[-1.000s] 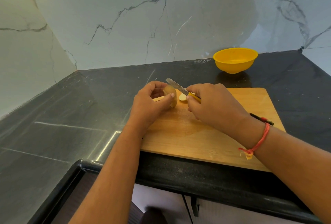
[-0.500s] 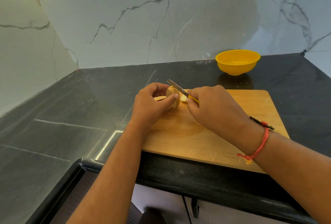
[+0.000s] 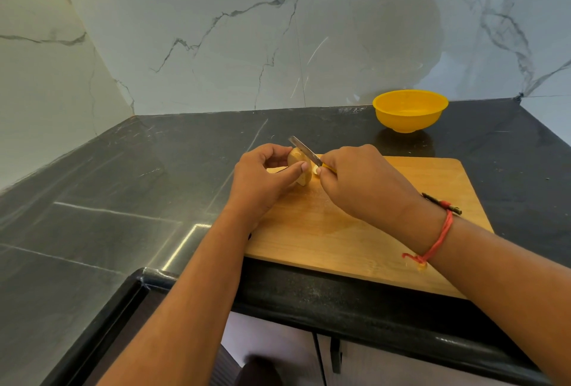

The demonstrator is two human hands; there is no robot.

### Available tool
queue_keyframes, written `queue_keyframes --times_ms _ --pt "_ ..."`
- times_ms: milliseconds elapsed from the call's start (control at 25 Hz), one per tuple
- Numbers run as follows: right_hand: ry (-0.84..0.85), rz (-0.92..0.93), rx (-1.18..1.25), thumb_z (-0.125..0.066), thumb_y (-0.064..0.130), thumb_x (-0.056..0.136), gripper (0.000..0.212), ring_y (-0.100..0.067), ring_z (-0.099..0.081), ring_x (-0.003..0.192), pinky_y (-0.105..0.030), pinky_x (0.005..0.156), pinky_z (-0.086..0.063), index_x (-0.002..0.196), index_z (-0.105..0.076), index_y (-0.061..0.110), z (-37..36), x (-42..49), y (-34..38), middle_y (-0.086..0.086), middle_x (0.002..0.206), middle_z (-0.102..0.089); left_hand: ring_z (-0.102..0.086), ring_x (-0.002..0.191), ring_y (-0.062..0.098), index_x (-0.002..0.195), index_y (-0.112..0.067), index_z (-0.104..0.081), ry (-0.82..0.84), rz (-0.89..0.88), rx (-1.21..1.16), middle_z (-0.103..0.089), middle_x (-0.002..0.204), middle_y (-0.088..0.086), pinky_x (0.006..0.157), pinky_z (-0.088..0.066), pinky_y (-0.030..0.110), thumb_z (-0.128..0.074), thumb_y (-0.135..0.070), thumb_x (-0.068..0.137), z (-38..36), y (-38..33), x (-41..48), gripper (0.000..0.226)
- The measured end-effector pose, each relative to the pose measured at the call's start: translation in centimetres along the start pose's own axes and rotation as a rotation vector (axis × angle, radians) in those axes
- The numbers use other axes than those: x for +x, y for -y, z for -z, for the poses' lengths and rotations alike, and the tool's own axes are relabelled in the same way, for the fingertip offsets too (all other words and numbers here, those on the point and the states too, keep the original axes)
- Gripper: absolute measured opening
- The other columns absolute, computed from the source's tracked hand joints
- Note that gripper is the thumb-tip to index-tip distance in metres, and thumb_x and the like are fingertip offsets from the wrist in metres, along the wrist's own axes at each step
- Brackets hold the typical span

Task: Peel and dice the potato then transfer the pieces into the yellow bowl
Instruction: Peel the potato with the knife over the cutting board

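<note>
A small tan potato (image 3: 298, 166) stands on the far left corner of the wooden cutting board (image 3: 355, 231). My left hand (image 3: 262, 181) pinches it between thumb and fingers. My right hand (image 3: 361, 181) grips a knife with a yellow handle; its steel blade (image 3: 304, 150) lies across the top of the potato, pointing up and left. A pale cut piece (image 3: 316, 170) lies just right of the potato, mostly hidden by my right thumb. The yellow bowl (image 3: 410, 110) stands on the black counter behind the board.
A dark thin tool (image 3: 440, 202) lies on the board behind my right wrist. The black counter (image 3: 123, 200) runs left into a corner of marble walls. Its front edge (image 3: 370, 317) drops off just below the board.
The blade has shifted slightly onto the top of the potato. Both hands keep their hold in the same place on the board.
</note>
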State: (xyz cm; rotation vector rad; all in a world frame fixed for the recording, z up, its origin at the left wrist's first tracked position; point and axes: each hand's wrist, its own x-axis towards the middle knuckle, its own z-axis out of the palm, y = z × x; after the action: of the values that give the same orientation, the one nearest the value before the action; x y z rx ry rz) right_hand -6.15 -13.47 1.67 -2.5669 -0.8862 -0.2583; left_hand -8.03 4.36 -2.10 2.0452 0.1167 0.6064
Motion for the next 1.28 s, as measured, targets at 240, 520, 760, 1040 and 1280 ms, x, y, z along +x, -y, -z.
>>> queue_keyframes --times_ms 240,520,760,1040,1280 --pt "0.098 -0.050 -0.037 -0.042 0.030 0.106 0.031 -0.016 -0.056 0.076 -0.024 0.060 -0.038 0.110 -0.068 0.013 0.2 1.3 0.4 -0.004 0.084 -0.061 -0.065 0.100 0.004 0.107 -0.022 -0.073 0.022 -0.051 0.001 -0.072 0.100 -0.011 0.081 -0.051 0.011 -0.084 -0.031 0.077 -0.7 0.0 -0.2 0.033" --pt "0.100 -0.059 -0.015 -0.041 0.030 0.106 0.032 -0.015 -0.056 0.076 -0.022 0.056 -0.036 0.110 -0.069 0.014 0.1 1.3 0.5 -0.005 0.086 -0.063 -0.066 0.098 0.006 0.102 -0.029 -0.073 0.019 0.004 -0.034 -0.073 0.099 -0.012 0.089 -0.056 0.031 -0.086 -0.042 0.072 -0.5 0.3 0.1 0.035" --pt "0.109 -0.060 -0.026 -0.042 0.029 0.105 0.030 -0.012 -0.048 0.064 -0.021 0.052 -0.032 0.107 -0.068 0.013 0.5 0.5 0.1 -0.002 0.078 -0.058 -0.066 0.102 0.009 0.102 -0.029 -0.073 0.039 0.036 -0.066 -0.073 0.103 -0.011 0.092 -0.057 0.040 -0.087 -0.040 0.071 -0.6 0.3 -0.1 0.035" --pt "0.143 -0.079 -0.007 -0.045 0.027 0.105 0.030 -0.012 -0.050 0.064 -0.019 0.051 -0.030 0.112 -0.070 0.013 0.9 -0.4 0.1 -0.001 0.075 -0.057 -0.067 0.103 0.009 0.104 -0.029 -0.074 0.037 0.069 -0.114 -0.074 0.103 -0.011 0.092 -0.057 0.042 -0.087 -0.039 0.071 -0.7 0.4 0.0 0.037" --pt "0.143 -0.089 0.022 -0.046 0.026 0.104 0.027 -0.012 -0.052 0.065 -0.020 0.053 -0.034 0.110 -0.069 0.013 0.5 0.2 0.3 -0.001 0.075 -0.057 -0.070 0.097 0.014 0.106 -0.023 -0.072 0.035 0.109 -0.185 -0.074 0.100 -0.005 0.083 -0.060 0.032 -0.086 -0.032 0.074 -0.7 0.6 0.1 0.036"
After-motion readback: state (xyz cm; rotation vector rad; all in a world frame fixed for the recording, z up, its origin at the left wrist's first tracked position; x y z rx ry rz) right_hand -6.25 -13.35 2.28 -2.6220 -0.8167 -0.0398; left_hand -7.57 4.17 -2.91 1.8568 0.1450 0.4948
